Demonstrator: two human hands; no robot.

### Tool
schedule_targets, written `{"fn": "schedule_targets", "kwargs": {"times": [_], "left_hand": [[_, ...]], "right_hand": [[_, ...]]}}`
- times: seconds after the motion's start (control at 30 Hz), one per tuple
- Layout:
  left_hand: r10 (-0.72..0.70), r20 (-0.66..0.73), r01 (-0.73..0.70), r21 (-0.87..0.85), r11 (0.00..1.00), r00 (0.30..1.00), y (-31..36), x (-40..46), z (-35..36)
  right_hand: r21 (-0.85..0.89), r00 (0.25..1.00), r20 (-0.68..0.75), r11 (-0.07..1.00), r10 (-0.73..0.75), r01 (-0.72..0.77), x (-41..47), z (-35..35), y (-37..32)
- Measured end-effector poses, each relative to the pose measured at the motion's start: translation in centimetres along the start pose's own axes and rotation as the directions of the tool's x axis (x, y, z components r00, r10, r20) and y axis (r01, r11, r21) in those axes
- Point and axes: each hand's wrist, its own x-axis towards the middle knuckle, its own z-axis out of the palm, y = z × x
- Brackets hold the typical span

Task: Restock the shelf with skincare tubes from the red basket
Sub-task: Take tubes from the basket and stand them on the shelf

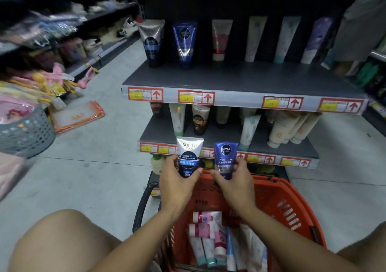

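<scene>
Holding tubes upright, labels facing: left hand grips Softto tube, right hand grips Nivea tube, above basket; matching tubes stand far left on top shelf.

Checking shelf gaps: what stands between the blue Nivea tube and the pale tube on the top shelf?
In the head view, one pink-banded tube stands between the blue Nivea tube and the pale tube.

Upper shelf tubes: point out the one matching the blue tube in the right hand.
The blue Nivea Men tube, second from the left on the upper shelf. Same blue body and round logo as the tube in the right hand; its neighbours are silver-black and pink-banded.
</scene>
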Motion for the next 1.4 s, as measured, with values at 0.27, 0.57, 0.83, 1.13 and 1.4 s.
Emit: {"fn": "schedule_targets", "kwargs": {"times": [0.27, 0.57, 0.83, 1.13, 1.4], "left_hand": [[0.11, -0.074, -0.117, -0.103, 0.988, 0.991, 4.1, 4.9, -2.6], [0.252, -0.174, -0.277, -0.137, 0.951, 0.952, 9.8, 11.0, -5.2], [0.346, -0.159, -0.357, -0.047, 0.933, 0.925, 14.3, 17.0, -5.7], [0.349, -0.192, -0.341, 0.077, 0.937, 0.917, 15.8, 22.2, -3.9], [0.274, -0.177, -0.262, 0.091, 0.961, 0.945, 15.2, 22.9, -3.2]], "right_hand": [[0.031, 0.984, -0.05, 0.985, -0.169, 0.17, 3.2, -0.1, -7.4], [0.065, 0.935, -0.22, 0.953, -0.277, 0.297, 7.7, -1.1, -15.5], [-0.015, 0.898, -0.294, 0.94, -0.329, 0.339, 13.9, -2.3, -20.5], [-0.098, 0.906, -0.297, 0.953, -0.302, 0.286, 18.1, -1.3, -21.2], [-0.137, 0.91, -0.271, 0.948, -0.314, 0.287, 18.8, -0.5, -20.7]]}}
